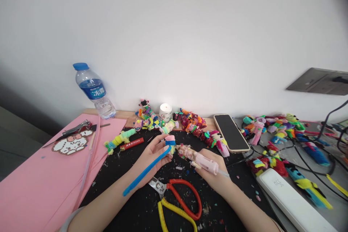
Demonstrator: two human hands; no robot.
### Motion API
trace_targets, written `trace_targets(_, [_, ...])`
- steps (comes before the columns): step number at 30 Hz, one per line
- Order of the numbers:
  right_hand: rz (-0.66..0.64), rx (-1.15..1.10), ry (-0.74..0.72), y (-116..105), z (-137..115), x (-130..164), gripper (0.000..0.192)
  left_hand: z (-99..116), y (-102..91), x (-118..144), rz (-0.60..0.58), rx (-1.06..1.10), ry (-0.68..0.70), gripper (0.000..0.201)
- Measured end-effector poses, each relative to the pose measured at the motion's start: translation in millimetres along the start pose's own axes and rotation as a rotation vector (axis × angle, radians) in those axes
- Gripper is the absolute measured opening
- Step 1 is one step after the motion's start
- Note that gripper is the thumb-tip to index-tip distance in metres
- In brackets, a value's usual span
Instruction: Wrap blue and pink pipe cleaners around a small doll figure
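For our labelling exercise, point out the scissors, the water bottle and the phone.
scissors (pixel 181 198), head view, on the red handle loop.
water bottle (pixel 94 90), head view, on the blue label.
phone (pixel 231 132), head view, on the dark screen.

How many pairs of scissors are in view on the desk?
1: the scissors with one red and one yellow handle lie on the black mat, between the person's forearms. Clutter at the desk's far right could hide others.

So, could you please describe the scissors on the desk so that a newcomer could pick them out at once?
Start at the black mat in the middle of the desk. Near its front edge, between the person's two forearms, lie the metal-bladed scissors. They have one red loop handle and one yellow one, unlike the fuzzy pipe-cleaner figures further back.
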State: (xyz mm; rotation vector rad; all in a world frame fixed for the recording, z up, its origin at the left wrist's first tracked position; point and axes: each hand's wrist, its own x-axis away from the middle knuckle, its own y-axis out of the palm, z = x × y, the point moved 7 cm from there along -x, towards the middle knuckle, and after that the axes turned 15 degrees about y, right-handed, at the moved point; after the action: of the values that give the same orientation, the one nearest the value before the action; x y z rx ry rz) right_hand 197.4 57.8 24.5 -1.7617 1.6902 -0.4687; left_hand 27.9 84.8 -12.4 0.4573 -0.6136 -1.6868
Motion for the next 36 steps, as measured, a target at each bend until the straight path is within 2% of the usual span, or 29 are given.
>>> trace_targets(6, [-0.001,0.111,0.048,3,12,-4,0.009,3,-5.3,-4,0.022,-0.035,0.059,0.037])
trace_targets(11, [-0.057,0.379,0.075,8,10,-6,0.04,6,-9.4,-5,0.013,-0.14,0.132,0.033])
trace_targets(15, [-0.025,0.5,0.075,9,4,-3,0.049,7,-9.5,-4,-0.001,-0.258,0.187,0.031])
trace_targets(19, [-0.035,0.522,0.05,10,-1,0,0.057,10,-10.3,-3,-0.013,-0.383,0.244,0.031])
trace_targets(23, [-0.027,0.436,-0.033,7,-13,5,0.064,12,-8.4,-3,-0.02,-0.445,0.279,0.031])
trace_targets(28, [0.034,0.259,-0.253,5,-35,18,0.045,6,3.4,2,-0.124,-0.482,0.276,0.028])
trace_targets(32, [0.067,0.163,-0.268,3,-38,22,0.02,-2,13.9,8,-0.279,-0.501,0.247,0.026])
trace_targets(36, [0.086,0.137,-0.265,3,-35,22,0.018,-6,16.9,11,-0.335,-0.489,0.211,0.027])
